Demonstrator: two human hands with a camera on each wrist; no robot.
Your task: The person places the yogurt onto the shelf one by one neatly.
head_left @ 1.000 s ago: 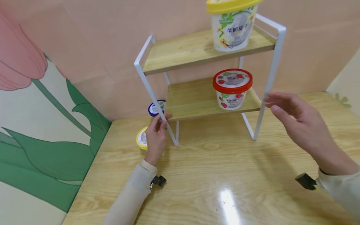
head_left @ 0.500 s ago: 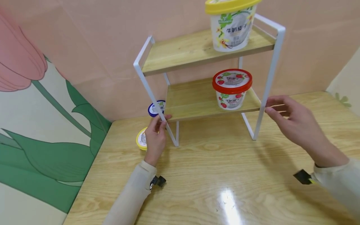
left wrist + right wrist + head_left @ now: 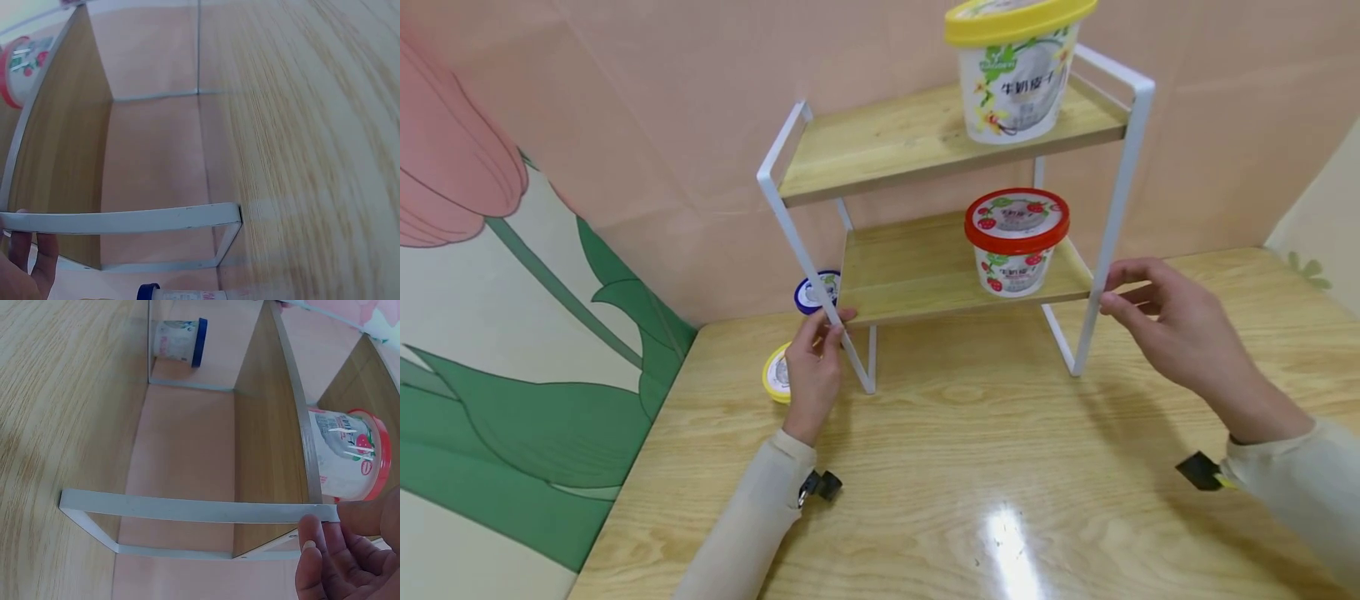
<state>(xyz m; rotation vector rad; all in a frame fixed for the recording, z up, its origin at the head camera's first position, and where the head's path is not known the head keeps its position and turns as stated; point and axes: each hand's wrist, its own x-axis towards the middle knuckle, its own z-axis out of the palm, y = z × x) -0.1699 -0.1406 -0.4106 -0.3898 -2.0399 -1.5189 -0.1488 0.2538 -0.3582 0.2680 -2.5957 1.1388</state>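
A two-tier shelf rack (image 3: 925,258) with wooden boards and a white metal frame stands on the wooden table. My left hand (image 3: 814,379) grips its left front leg at the lower board's corner, some fingers hidden behind the metal. On the opposite side, my right hand (image 3: 1176,329) pinches the right front leg at lower-board height; the right wrist view shows its fingers (image 3: 315,550) at the metal bar. A red-lidded tub (image 3: 1015,246) sits on the lower board toward the right. Above it, a yellow-lidded tub (image 3: 1018,83) stands on the top board, its lid cut by the frame edge.
Left of the rack, a blue-lidded tub (image 3: 808,293) stands at the back, with a second yellow-lidded tub (image 3: 777,375) nearer, partly behind my left hand. A pink backdrop (image 3: 700,125) rises behind the wooden table (image 3: 925,500). Tulip artwork covers the left wall (image 3: 542,333).
My right hand has come left and slightly down, from beside the right front leg to pinching it. The left hand keeps its grip. The head view has shifted slightly.
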